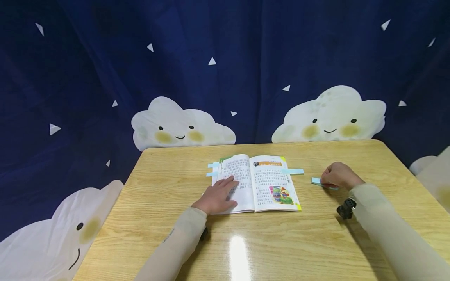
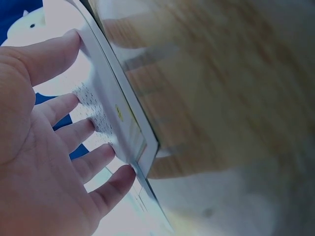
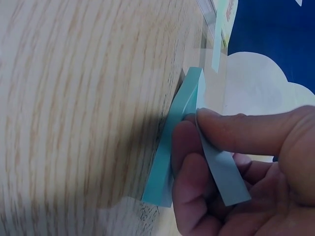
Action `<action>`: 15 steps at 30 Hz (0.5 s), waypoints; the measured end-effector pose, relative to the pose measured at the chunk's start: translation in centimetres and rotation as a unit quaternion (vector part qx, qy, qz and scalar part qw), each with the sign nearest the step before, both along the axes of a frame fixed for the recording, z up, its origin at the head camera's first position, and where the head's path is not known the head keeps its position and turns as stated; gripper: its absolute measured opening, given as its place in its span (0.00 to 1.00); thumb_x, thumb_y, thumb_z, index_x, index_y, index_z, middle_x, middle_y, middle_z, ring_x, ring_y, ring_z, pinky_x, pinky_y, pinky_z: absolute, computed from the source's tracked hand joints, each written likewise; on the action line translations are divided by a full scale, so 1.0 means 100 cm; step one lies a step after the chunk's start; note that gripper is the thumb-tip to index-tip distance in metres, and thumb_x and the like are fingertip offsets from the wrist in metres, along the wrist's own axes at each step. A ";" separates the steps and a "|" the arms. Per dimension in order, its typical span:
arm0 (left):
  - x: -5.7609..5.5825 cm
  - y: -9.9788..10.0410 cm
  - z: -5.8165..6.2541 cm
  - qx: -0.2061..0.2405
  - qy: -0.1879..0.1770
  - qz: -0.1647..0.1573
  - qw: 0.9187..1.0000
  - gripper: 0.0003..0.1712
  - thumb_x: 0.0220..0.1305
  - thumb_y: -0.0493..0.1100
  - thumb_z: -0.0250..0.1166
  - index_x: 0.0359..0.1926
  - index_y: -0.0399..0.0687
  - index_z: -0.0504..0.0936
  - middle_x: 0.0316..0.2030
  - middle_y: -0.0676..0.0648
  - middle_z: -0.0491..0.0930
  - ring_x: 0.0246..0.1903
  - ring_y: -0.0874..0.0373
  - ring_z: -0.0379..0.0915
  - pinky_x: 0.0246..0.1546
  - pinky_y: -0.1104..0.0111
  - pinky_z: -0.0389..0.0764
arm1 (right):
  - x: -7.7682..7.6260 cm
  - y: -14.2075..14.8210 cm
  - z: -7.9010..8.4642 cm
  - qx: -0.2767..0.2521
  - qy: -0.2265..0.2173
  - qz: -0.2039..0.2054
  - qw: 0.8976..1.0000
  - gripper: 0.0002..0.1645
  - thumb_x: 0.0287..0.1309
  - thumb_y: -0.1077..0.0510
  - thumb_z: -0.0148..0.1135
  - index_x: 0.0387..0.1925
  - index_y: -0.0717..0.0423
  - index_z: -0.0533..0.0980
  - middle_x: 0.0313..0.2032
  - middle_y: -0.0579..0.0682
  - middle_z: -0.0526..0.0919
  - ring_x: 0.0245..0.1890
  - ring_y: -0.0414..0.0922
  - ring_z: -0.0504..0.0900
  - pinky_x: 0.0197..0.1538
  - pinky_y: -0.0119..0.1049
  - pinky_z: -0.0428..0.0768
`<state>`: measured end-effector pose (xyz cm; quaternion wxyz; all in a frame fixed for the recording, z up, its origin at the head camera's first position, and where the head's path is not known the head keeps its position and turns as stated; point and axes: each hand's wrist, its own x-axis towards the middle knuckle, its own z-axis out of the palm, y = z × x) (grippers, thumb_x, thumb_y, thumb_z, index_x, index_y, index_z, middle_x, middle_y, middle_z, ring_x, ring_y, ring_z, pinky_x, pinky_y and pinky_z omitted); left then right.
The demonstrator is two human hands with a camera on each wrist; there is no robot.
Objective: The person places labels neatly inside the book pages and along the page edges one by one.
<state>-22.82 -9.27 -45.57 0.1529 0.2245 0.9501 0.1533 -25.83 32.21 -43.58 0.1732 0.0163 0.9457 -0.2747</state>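
Observation:
An open book (image 1: 260,177) with printed text and a coloured picture lies on the table. My left hand (image 1: 218,194) rests on its left page, fingers spread and nearly straight; the left wrist view shows the fingertips touching the paper. To the right of the book, my right hand (image 1: 340,175) is at a narrow pad of light-blue sticky notes (image 3: 160,172). Between thumb and fingers it pinches the top sticky note (image 3: 226,179), whose near end is lifted from the pad while the far end still joins it.
A light-blue sticky note (image 1: 297,171) juts from the book's right edge, and two more sticky notes (image 1: 212,174) stick out on the left. The wooden table (image 1: 281,246) ends at a dark blue curtain (image 1: 246,78) with printed clouds.

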 end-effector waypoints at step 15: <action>0.001 -0.001 -0.002 0.000 0.001 0.005 1.000 0.39 0.67 0.57 0.61 0.75 0.59 0.60 0.79 0.52 0.51 0.77 0.48 0.50 0.71 0.42 0.60 | -0.002 0.004 -0.003 -0.009 -0.004 0.021 1.000 0.11 0.58 0.60 0.60 0.26 0.63 0.82 0.17 0.45 0.78 0.21 0.42 0.72 0.30 0.34 0.70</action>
